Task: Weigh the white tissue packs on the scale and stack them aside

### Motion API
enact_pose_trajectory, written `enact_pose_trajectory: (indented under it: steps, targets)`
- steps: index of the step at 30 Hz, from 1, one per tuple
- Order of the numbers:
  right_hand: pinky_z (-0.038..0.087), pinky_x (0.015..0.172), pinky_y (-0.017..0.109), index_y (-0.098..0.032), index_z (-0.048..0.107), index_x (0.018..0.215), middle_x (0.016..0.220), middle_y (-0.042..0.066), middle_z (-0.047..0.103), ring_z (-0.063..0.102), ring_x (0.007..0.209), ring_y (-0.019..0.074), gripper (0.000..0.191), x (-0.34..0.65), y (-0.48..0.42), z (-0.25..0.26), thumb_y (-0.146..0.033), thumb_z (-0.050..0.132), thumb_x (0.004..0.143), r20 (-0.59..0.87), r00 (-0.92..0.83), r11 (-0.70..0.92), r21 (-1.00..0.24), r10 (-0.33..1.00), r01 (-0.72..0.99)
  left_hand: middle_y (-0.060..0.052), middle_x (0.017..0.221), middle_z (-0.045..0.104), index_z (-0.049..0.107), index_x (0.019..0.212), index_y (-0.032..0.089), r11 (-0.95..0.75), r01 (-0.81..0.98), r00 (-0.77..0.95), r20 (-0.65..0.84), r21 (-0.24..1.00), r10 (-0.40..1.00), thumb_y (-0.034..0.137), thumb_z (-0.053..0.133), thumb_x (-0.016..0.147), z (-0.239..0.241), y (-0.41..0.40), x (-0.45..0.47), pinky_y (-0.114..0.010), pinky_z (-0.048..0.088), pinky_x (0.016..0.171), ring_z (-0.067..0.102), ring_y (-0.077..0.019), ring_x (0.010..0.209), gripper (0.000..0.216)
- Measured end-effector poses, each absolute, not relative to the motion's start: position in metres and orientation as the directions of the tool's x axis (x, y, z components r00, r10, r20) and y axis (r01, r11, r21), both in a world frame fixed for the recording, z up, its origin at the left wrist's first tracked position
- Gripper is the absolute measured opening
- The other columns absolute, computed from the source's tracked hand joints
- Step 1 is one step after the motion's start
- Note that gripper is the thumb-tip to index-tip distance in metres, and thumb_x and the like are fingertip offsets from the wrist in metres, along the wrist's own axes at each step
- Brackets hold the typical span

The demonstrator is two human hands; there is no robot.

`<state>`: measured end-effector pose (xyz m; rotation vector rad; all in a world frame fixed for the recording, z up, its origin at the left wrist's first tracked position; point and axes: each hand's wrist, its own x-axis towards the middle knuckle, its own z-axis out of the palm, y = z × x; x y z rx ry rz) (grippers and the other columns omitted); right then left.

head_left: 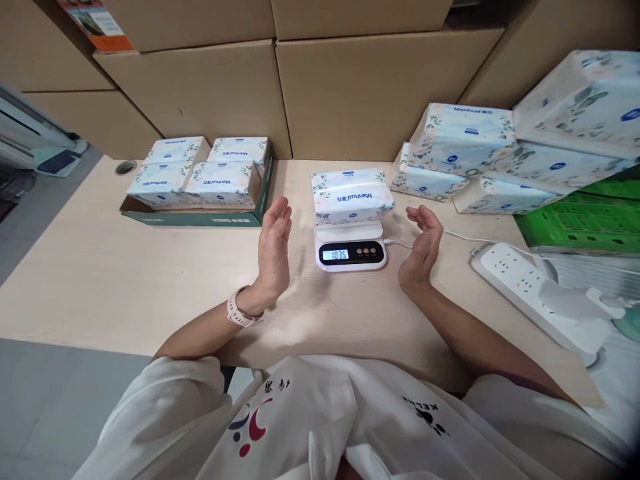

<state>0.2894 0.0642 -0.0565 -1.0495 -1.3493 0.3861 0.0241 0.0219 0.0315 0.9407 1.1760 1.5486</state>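
Note:
A tissue pack (351, 195) with a floral wrapper lies on a small white scale (351, 248) whose display reads 103.5. My left hand (273, 250) is held upright to the left of the scale, fingers apart, holding nothing. My right hand (423, 245) is cupped to the right of the scale, also holding nothing. Neither hand touches the pack.
A shallow green cardboard tray (197, 218) at the left holds several tissue packs. More packs (505, 153) are piled at the right, above a green crate (583, 220). A white power strip (525, 287) lies at the right. Stacked cardboard boxes (320, 87) line the back.

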Motion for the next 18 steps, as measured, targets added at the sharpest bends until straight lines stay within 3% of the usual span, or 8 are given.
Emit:
enact_pose_trajectory:
  steps: [18]
  targets:
    - [0.047, 0.121, 0.062, -0.026, 0.057, 0.148, 0.141, 0.011, 0.067, 0.064, 0.133, 0.0273, 0.055, 0.287, 0.0614, -0.0564, -0.057, 0.038, 0.106, 0.59, 0.262, 0.513, -0.801, 0.764, 0.309, -0.009, 0.168, 0.047, 0.056, 0.14, 0.026, -0.063, -0.286, -0.284, -0.022, 0.956, 0.959, 0.055, 0.07, 0.089, 0.0342, 0.022, 0.0301, -0.043, 0.032, 0.137, 0.043, -0.0282, 0.16, 0.06]
